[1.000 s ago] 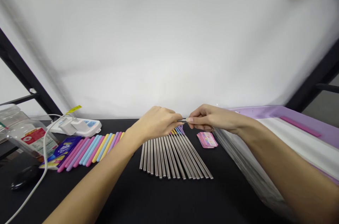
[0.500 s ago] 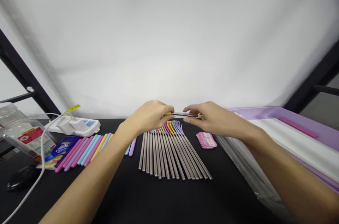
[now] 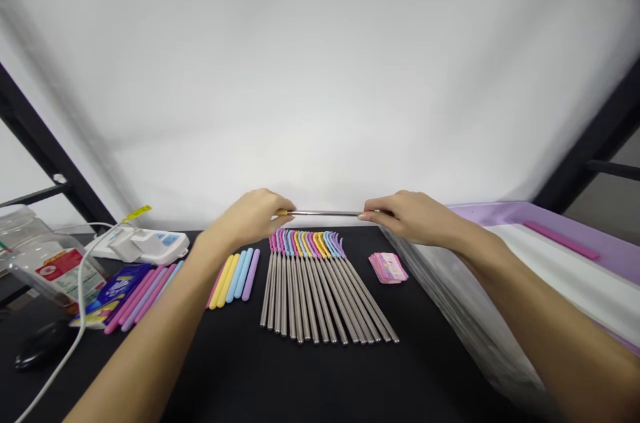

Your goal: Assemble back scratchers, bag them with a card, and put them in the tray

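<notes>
Between my hands a thin metal rod [image 3: 327, 213] with a yellow end is held level above the back of the black table. My left hand [image 3: 255, 213] pinches the yellow end. The fingers of my right hand [image 3: 413, 213] are closed on the other end, whose tip they hide. Just below lies a fanned row of metal rods [image 3: 325, 300], their curved pink, blue, yellow and purple ends pointing away from me. Left of the row are several smooth coloured sticks [image 3: 245, 274], partly covered by my left forearm.
Right of the rods sits a stack of pink cards [image 3: 389, 268]. Clear plastic bags [image 3: 450, 303] and a purple-rimmed bin [image 3: 483, 213] lie further right. At left are a power strip [image 3: 173, 246], a white cable, a plastic jar [image 3: 55, 263], a blue packet [image 3: 120, 286] and a black mouse [image 3: 43, 345].
My hands have moved apart, the left one to the left and the right one slightly right. A longer stretch of the metal rod now shows between them.
</notes>
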### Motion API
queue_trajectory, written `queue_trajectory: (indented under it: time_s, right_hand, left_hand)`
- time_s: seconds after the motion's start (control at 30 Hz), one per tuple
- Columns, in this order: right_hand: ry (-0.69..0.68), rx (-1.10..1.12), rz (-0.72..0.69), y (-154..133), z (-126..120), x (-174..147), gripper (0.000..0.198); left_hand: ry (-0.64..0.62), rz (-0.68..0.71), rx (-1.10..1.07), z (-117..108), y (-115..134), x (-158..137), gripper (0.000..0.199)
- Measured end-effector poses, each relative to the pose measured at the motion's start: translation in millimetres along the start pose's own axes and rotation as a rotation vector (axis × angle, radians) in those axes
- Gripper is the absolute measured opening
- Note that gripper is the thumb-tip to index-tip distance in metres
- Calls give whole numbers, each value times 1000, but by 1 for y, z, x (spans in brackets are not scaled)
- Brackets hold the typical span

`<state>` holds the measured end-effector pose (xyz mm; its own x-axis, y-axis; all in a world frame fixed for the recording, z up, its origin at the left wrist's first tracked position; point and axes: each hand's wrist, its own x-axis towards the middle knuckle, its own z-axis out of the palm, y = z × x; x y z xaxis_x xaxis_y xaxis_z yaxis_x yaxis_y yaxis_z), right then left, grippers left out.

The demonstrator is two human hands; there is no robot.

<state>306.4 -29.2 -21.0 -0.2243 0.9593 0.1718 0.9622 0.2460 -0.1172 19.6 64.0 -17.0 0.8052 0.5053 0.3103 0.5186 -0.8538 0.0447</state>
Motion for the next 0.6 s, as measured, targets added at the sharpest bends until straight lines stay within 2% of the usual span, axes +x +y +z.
queue_trajectory:
  time_s: [0.1, 0.23, 0.33, 0.5, 0.6]
  right_hand:
    - [15, -20, -22, -4, 2, -1, 42]
    - [-2, 19, -62, -6, 2, -1, 45]
    - [-46, 79, -83, -4, 3, 2, 47]
    - [-51, 132, -94, -1, 2, 6, 45]
    - [-36, 115, -68, 12, -5, -2, 42]
  left_hand:
    - [78, 73, 31, 18, 23, 8, 35]
    - [115, 141, 48, 34, 40, 15, 34]
    - [78, 188, 19, 33, 38, 16, 30]
    - [67, 191, -7, 24, 27, 17, 24]
    - [102, 106, 42, 16, 7, 11, 22]
